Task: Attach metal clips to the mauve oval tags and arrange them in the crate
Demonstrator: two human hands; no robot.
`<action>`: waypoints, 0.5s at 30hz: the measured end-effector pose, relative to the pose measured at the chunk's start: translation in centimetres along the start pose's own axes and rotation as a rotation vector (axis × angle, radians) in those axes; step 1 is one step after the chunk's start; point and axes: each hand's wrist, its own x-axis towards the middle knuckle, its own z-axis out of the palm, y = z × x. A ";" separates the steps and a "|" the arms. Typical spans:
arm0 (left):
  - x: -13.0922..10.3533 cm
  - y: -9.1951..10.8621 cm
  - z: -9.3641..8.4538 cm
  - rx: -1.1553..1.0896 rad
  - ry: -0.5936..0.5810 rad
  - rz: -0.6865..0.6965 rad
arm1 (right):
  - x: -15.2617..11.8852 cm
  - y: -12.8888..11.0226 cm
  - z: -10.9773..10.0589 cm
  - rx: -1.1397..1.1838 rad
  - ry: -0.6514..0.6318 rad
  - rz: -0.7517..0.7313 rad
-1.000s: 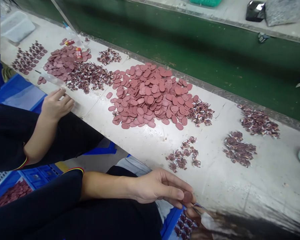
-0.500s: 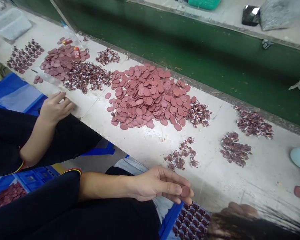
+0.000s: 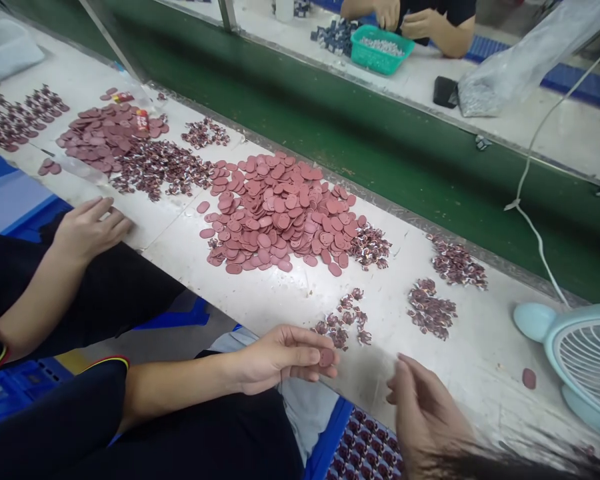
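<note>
Our right hand point(image 3: 424, 408) has emerged from behind dark hair point(image 3: 480, 462) at lower right, fingers bunched; whether they pinch anything we cannot tell. Our left hand point(image 3: 283, 360), lower centre, now alone pinches the maroon oval disc point(image 3: 326, 358), near small brown figures point(image 3: 347, 317)

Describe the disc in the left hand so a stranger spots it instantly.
Find the big pile of reddish discs on the white table. Below that, beside a small cluster of brown pieces, is the left hand. It grips the disc, the only one visible in a hand.
</note>
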 end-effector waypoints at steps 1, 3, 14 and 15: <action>0.0 0.1 0.0 -0.004 0.001 0.008 | 0.5 -0.1 1.0 -0.092 -0.033 -0.045; 0.0 0.2 0.0 -0.004 0.005 0.022 | 1.6 -0.3 2.9 -0.238 -0.092 -0.131; 0.5 -0.3 -0.2 -0.012 0.005 0.027 | -0.2 0.4 1.2 -0.022 -0.090 0.082; 0.5 -0.4 -0.1 -0.012 0.002 0.036 | -1.1 0.5 1.1 0.128 -0.117 0.121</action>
